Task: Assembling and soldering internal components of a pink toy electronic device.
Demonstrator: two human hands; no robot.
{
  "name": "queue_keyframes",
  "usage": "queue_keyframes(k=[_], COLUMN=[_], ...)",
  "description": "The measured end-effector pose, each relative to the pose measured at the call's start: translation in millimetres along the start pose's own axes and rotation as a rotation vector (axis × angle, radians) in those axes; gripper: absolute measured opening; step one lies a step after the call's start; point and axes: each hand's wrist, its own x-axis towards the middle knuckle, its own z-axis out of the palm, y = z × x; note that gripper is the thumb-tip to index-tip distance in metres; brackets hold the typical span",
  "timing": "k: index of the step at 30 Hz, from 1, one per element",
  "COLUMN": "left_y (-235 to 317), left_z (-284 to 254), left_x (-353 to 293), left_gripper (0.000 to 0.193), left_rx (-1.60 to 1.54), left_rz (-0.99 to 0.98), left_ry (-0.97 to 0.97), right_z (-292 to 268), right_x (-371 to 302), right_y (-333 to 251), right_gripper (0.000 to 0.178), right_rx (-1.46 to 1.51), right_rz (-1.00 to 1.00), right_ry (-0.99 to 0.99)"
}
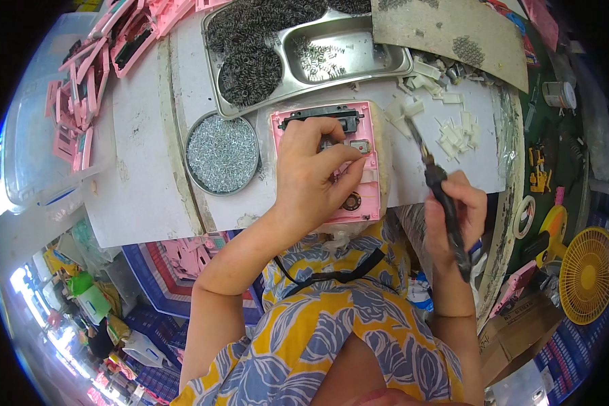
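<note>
A pink plastic housing (373, 196) with a black strip-shaped part (342, 119) along its far end lies on a pale pad in front of me. My left hand (312, 166) reaches over it. Its thumb and forefinger are pinched together beside a small metal piece (361, 145); whatever is between the fingertips is too small to make out. The left hand hides much of the housing's middle. To the right of the housing, my right hand (461, 211) is closed round a black-handled tool (445, 210) with a thin metal shaft, whose tip points up toward small white plastic parts (456, 139).
A round dish (190, 162) of small silvery screws stands left of the housing. Beyond is a metal tray (350, 76) of dark springs, with a board (453, 40) over its right end. Pink housings (81, 95) pile at far left; a yellow fan (587, 276) is at right.
</note>
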Motion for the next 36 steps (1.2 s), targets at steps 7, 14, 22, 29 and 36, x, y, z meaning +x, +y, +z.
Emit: queue_keyframes(k=[7, 14, 22, 29, 36], left_y=[-3.9, -5.0, -2.5, -2.4, -0.6], left_z=[8.7, 8.1, 7.6, 9.1, 8.0], left_x=[0.8, 1.2, 1.0, 0.7, 0.1], left_gripper=[0.015, 0.016, 0.015, 0.015, 0.015], left_rx=[0.156, 0.185, 0.202, 0.234, 0.244], left_rz=[0.048, 0.047, 0.040, 0.057, 0.055], left_ry=[0.039, 0.027, 0.019, 0.031, 0.019], right_z=[-6.4, 0.1, 0.7, 5.2, 0.7], right_x=[-15.3, -12.5, -13.6, -11.5, -16.1], right_y=[-9.3, -4.1, 2.1, 9.5, 10.5], right_gripper=[0.023, 0.024, 0.028, 0.032, 0.031], right_rx=[-0.091, -0.096, -0.139, -0.267, -0.227], right_rz=[0.053, 0.047, -0.024, -0.280, -0.264], right_ry=[-0.101, -0.112, -0.143, -0.233, -0.157])
